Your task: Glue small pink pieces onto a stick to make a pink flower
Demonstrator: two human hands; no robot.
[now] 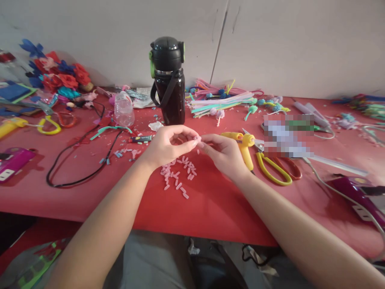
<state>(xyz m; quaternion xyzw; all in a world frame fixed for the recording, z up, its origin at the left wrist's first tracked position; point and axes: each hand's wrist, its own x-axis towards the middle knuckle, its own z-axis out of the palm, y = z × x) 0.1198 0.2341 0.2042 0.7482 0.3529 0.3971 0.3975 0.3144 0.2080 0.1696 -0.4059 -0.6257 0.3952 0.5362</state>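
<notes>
My left hand (168, 146) and my right hand (224, 154) meet over the red table (210, 200), fingertips pinched together on a small pink straw piece (197, 139). Both hands are closed in a pinch around it. Just below them lies a scatter of several short pink straw pieces (177, 174). A yellow glue gun (245, 146) sits right behind my right hand.
A black water bottle (168, 80) stands behind the hands, a small clear bottle (124, 109) to its left. Long straws (222, 102), yellow-handled scissors (272, 168), a black cord (78, 160), paper flowers (57, 76) and a purple tool (357, 192) lie around.
</notes>
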